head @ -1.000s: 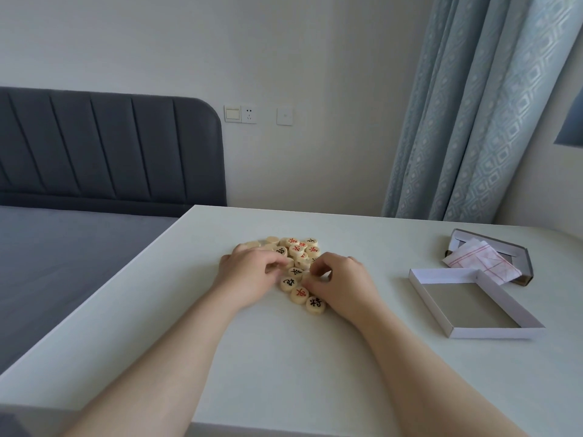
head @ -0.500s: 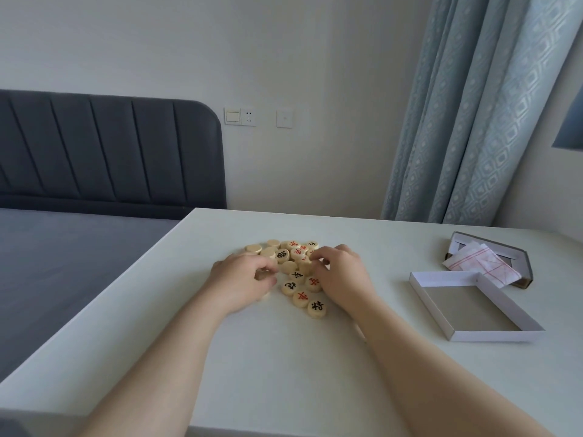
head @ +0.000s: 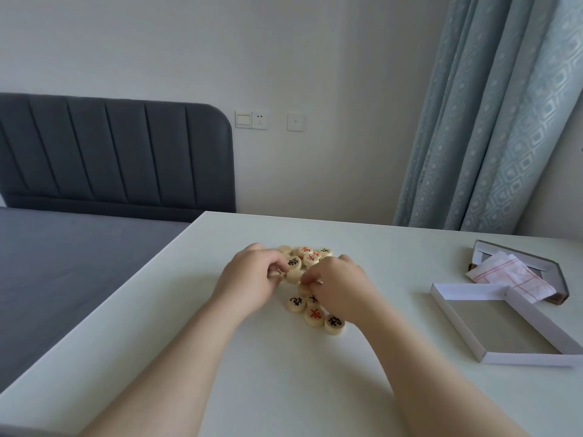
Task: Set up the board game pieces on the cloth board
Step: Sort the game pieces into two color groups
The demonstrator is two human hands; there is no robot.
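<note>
- Table [head: 252, 373]: white, both forearms reach in from the near edge.
- Pieces [head: 314, 316]: loose pile mid-table. Three face-up discs lie nearest, more sit at the far side behind the hands.
- Left hand [head: 249, 279]: fingers curled, pinching a blank piece [head: 293, 275] at pile centre.
- Right hand [head: 340, 285]: fingers curled down onto the pile, just right of the blank piece. Can't tell if clamped on anything.
- Tray [head: 457, 326]: open, white, right side.
- Cloth [head: 511, 275]: folded, red-lined, in lid [head: 517, 254] just beyond the tray, well apart from the pieces.
- Bed [head: 63, 279] left, curtain [head: 489, 121] far right.

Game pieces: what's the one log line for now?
left hand: pinching game pieces | right hand: same | cloth board: folded on box, unspread
</note>
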